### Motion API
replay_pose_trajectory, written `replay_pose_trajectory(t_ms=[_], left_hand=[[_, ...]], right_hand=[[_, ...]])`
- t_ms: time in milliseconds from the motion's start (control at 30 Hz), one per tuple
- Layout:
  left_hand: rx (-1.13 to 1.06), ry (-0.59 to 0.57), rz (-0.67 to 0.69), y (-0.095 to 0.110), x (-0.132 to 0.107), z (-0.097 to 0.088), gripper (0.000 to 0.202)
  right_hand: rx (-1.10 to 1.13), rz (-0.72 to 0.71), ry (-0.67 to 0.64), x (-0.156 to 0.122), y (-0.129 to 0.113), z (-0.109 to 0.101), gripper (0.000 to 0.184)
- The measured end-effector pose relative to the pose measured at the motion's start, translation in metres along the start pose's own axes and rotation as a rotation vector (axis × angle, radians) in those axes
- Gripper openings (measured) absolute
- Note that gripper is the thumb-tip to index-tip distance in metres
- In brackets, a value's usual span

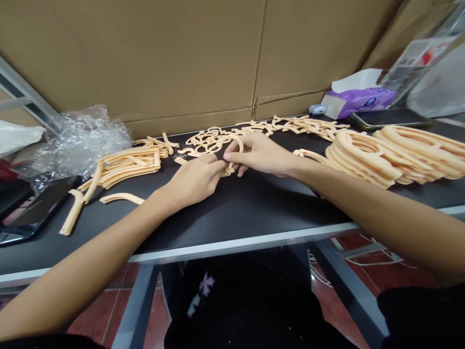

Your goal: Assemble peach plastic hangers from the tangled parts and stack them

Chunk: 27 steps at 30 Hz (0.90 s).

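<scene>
My left hand [196,180] and my right hand [259,154] meet above the black table, fingers closed in a pinch. Between them is a curved cream-coloured plastic piece [239,140], its bent end arching above my fingertips. The fingers hide much of this piece. Just behind the hands lies a loose heap of small curvy cream pieces [207,137], which stretches to the right as thin branching pieces [308,125]. Left of my left hand are a pile of long cream strips [132,165] and a single curved strip [121,197], partly covered by my forearm.
Stacked cream oval frames [363,155] stand at the right. Behind them are a phone [390,118] and a purple tissue pack [366,101]. Crumpled clear plastic [90,138] and a dark tablet-like device [36,213] lie at the left. A cardboard wall [174,58] closes off the back.
</scene>
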<state>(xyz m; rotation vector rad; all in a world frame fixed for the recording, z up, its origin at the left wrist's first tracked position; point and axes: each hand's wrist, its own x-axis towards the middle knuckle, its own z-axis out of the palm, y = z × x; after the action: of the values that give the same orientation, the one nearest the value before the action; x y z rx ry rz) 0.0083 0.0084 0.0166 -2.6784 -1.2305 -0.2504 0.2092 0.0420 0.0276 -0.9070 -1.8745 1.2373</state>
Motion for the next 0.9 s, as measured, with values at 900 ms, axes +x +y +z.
replay_pose_trajectory(t_ms=[900], left_hand=[[-0.151, -0.034, -0.024, 0.002, -0.002, -0.003, 0.031]], right_hand=[[0.168, 0.338, -0.140, -0.003, -0.010, -0.014, 0.008]])
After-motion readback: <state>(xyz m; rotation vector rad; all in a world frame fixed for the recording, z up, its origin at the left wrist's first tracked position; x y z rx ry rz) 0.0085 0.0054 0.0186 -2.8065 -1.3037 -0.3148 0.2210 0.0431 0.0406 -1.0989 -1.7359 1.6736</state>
